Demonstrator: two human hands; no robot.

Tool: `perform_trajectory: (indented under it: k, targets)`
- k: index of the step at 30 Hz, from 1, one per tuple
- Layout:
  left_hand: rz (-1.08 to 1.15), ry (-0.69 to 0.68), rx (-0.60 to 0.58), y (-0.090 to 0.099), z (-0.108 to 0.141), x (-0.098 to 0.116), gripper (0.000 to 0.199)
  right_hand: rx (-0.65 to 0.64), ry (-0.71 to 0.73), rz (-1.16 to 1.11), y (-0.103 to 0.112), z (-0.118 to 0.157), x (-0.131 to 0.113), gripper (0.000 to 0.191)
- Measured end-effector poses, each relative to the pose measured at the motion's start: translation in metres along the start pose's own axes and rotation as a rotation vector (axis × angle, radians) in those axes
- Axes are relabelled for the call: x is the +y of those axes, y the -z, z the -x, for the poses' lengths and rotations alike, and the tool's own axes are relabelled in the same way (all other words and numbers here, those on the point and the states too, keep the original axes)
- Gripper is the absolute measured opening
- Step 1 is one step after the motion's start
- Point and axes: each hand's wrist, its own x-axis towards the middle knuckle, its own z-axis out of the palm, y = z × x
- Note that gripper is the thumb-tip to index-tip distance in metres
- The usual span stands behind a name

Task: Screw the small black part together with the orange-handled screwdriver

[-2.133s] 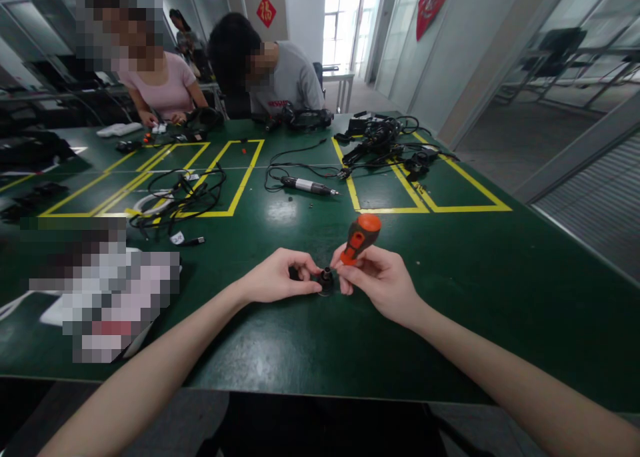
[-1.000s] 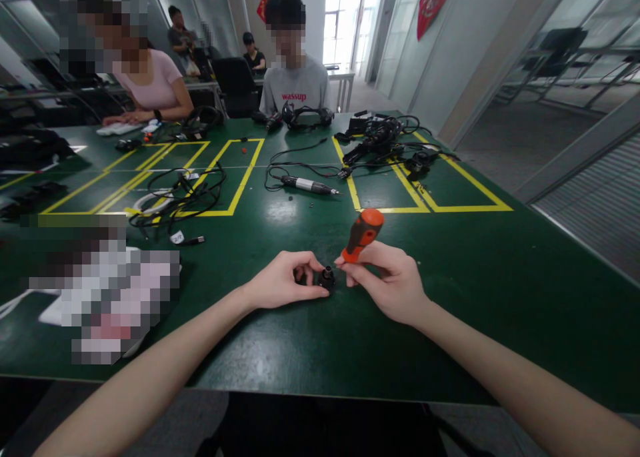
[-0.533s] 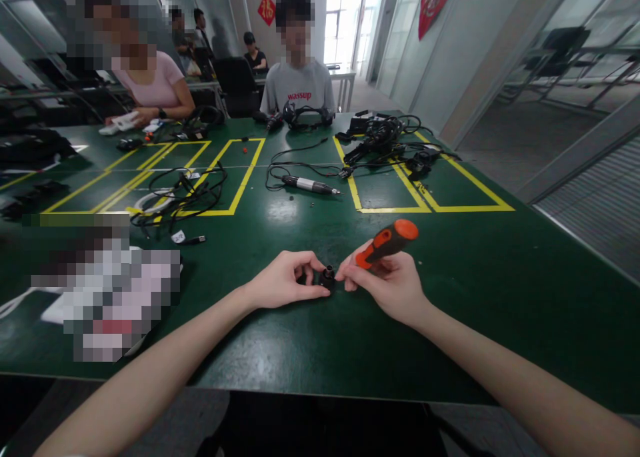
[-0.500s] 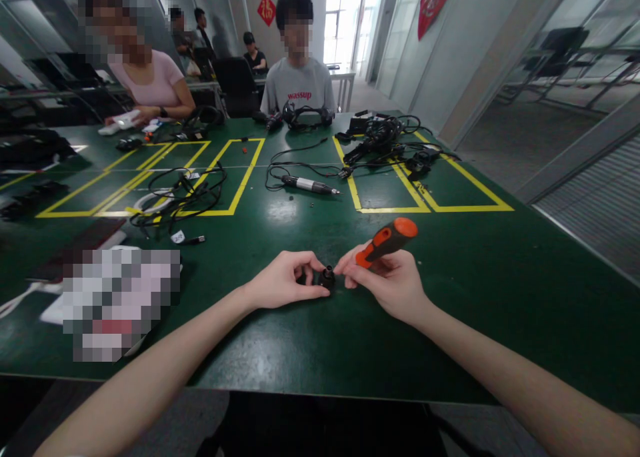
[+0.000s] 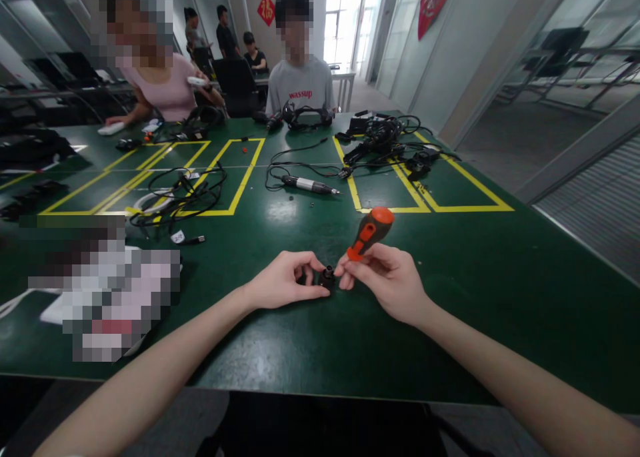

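Note:
Between the thumb and forefinger of my left hand (image 5: 287, 280) is a small black round part (image 5: 327, 278) with a narrower hollow top, standing upright on the green table. My right hand (image 5: 387, 277) grips a screwdriver (image 5: 371, 232) by the lower end of its orange and dark grey handle. The handle leans up and slightly to the right. Its shaft and tip are hidden by my fingers, so contact with the black part cannot be made out. My right fingertips are close beside that part.
An electric screwdriver (image 5: 310, 185) with a cord lies beyond my hands. Black cables lie in a tangle (image 5: 183, 194) at left and a pile (image 5: 377, 137) at back right. Yellow tape (image 5: 470, 208) marks the green table (image 5: 280, 357). Two people sit across it.
The screwdriver handle has swung left and stands more upright, my right hand shifting slightly with it. My left hand and the black part stay put. One person opposite has raised a white object.

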Motion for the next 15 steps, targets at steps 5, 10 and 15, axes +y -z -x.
perform_trajectory:
  k: [5, 10, 15]
  targets:
    - [0.005, -0.001, 0.003, -0.0002, 0.0012, -0.0002, 0.030, 0.048, -0.010, -0.035, -0.0014, 0.0012, 0.0051, 0.030]
    - [0.015, -0.014, 0.002, -0.0010, 0.0012, -0.0005, 0.029, 0.068, -0.014, -0.002, 0.0003, 0.0014, 0.0034, 0.028]
    - [0.023, -0.021, -0.003, -0.0019, 0.0002, -0.0020, 0.029, 0.045, -0.003, -0.024, 0.0012, -0.0003, 0.0041, 0.028]
